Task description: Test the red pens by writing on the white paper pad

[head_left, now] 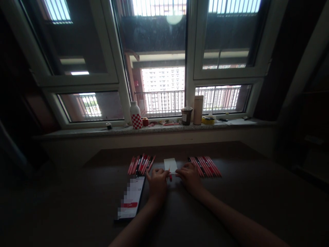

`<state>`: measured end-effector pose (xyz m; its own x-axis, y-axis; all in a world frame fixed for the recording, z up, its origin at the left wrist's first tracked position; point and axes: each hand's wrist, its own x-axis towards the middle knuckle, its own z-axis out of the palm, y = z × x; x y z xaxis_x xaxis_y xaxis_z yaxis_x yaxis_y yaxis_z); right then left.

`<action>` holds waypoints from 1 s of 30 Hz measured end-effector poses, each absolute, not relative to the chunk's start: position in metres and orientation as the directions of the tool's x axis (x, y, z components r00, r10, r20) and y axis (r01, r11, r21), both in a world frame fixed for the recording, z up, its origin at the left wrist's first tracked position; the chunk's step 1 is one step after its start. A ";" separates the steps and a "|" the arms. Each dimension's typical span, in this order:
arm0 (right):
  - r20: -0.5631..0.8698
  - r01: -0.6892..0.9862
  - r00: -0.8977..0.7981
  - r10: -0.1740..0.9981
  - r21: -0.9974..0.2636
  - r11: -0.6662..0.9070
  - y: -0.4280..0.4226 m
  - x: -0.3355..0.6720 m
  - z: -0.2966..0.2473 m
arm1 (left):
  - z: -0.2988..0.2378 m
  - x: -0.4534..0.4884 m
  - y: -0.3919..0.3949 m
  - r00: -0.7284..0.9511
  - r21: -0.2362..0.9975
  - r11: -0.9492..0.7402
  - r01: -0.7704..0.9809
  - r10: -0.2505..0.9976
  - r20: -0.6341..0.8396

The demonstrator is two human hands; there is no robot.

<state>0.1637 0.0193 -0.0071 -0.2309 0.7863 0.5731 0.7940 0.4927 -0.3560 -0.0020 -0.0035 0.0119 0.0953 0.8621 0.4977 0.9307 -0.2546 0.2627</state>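
Above the middle of the table, my left hand (157,183) and my right hand (190,176) face each other with fingertips pinched together. A thin pale stick, like a pen part (173,173), spans the small gap between them, an end in each hand. Just below it, close to my left fingertips, is a small red pen piece (170,177). Behind the hands lies a pale paper slip (169,163). A row of red and black pens (140,165) lies beyond my left hand, and another row of pens (207,166) is beside my right hand.
A phone (131,199) with a lit screen lies left of my left forearm on the dark table (246,199). On the windowsill (115,130) stand a checkered bottle (136,116), a dark cup (186,116), a tan cylinder (198,109) and a yellow tape roll (208,120).
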 end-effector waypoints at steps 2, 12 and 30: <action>0.572 0.793 -0.232 0.787 -0.357 0.493 0.019 0.163 -0.006 | 0.011 -0.002 -0.002 0.101 0.254 -0.255 0.933 0.862 0.496; 0.631 0.788 -0.217 0.745 -0.337 0.515 0.017 0.160 -0.008 | 0.010 -0.002 -0.001 0.109 0.162 -0.211 0.964 0.868 0.484; 0.730 0.794 -0.233 0.642 -0.238 0.559 0.016 0.160 -0.009 | 0.008 0.000 0.000 0.159 0.135 -0.258 0.957 0.853 0.498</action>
